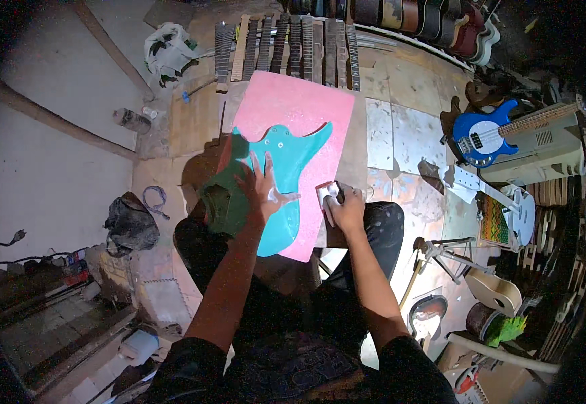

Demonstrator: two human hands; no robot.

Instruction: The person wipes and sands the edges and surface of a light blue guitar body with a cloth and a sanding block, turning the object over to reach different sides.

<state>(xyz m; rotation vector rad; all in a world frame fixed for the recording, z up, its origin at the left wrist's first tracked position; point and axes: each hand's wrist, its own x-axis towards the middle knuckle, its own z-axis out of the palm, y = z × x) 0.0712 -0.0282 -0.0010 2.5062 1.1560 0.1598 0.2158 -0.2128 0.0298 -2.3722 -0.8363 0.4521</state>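
Note:
A teal electric guitar body (300,158) lies flat on a pink board (300,97) in front of me, horns pointing away. Small holes show near its far edge. My left hand (263,186) rests on the body with fingers spread, its shadow darkening the left part. At the board's right edge, beside the body and apart from it, my right hand (349,206) is closed around a small pale block (326,194). The block's face looks whitish; fingers cover part of it, so its exact kind is unclear.
Several guitar necks (295,50) stand in a row beyond the board. A blue bass guitar (485,135) and a white guitar (518,209) lie to the right, near a metal stand (441,254). Dark plastic bag (131,222) and purple cord (155,200) sit at left.

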